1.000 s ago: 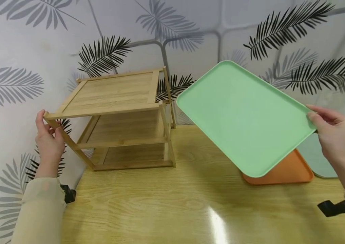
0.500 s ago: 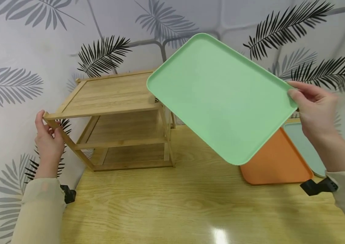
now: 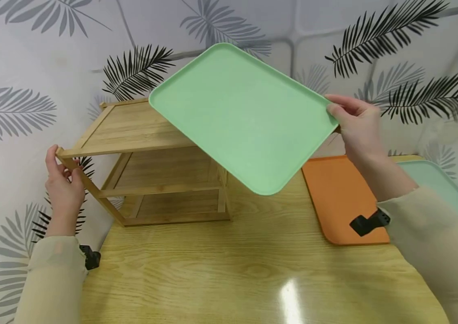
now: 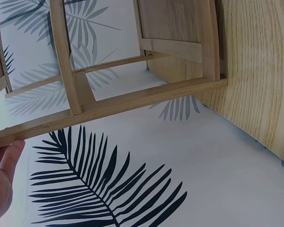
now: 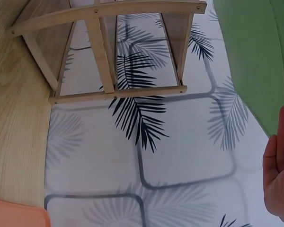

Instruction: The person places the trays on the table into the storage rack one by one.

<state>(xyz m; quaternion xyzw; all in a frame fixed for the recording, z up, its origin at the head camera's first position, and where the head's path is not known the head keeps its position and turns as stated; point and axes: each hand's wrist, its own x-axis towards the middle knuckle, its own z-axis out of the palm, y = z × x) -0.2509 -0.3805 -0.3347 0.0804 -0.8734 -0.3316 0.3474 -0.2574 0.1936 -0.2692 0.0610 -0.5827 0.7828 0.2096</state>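
Leaf-print wall (image 3: pixel 50 63) behind glossy wood-grain table (image 3: pixel 212 265), left grip (image 3: pixel 65 184) holding wooden rack (image 3: pixel 161 168), right grip (image 3: pixel 359 128) pinching green tray (image 3: pixel 245 119)

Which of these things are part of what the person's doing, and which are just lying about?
Seemingly part of the job:
light green tray, held up in the right hand's grip
three-tier wooden rack, in the left hand's grip

Apparently just lying on the wood-grain table:
orange tray
pale blue-green tray
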